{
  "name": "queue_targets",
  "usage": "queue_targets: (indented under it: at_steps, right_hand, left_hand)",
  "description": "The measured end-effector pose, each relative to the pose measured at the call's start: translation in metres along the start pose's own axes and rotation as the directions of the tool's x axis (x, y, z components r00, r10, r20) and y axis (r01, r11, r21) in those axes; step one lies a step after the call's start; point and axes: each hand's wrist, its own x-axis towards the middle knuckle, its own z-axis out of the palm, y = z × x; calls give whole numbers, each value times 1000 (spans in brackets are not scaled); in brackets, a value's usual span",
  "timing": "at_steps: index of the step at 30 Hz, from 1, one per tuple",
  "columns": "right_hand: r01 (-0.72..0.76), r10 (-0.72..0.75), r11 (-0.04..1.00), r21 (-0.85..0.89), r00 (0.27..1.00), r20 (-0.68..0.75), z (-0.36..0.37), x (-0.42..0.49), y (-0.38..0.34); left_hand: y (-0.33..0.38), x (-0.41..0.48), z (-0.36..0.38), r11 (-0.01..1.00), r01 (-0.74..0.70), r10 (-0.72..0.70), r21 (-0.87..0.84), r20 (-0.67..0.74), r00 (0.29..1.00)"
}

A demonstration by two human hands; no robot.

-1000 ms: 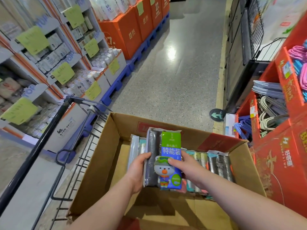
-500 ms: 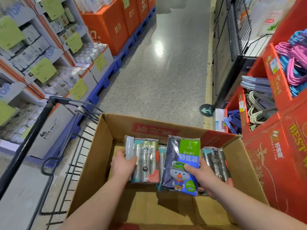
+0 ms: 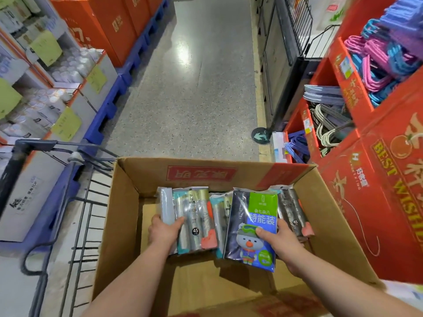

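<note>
Speckled aisle floor (image 3: pixel 194 88) at top; glossy flat packs are gripped by left hand (image 3: pixel 163 232) and right hand (image 3: pixel 282 241), fingers curled, inside corrugated box (image 3: pixel 123 225).

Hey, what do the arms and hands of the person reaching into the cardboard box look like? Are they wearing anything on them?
Nothing is worn on them as far as the head view shows. The left hand and right hand have no gloves, and no ring shows on the fingers in view. The left forearm and right forearm are uncovered down to the picture's edge: no sleeve, watch or bracelet shows.
</note>
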Motion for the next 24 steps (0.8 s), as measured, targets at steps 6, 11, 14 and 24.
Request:
queue_targets:
  at_steps: [6, 11, 14, 24]
  right_hand:
    - [3, -4, 1000, -11, 998, -62, 2, -9, 9]
    - [46, -45, 999, 28, 998, -53, 0, -18, 5]
    - [89, -88, 996, 25, 995, -34, -4, -24, 4]
    - [216, -213, 976, 18, 971, -112, -49, -77, 18]
  left_hand:
    - [-4, 0, -1, 995, -9, 7, -96, -18, 1000]
    - [-5, -19, -11, 968, -19, 9, -249, -42, 999]
    - [-1, -37, -18, 953, -98, 73, -288, -96, 993]
    - [26, -135, -17, 821, -268, 257, -504, -93, 962]
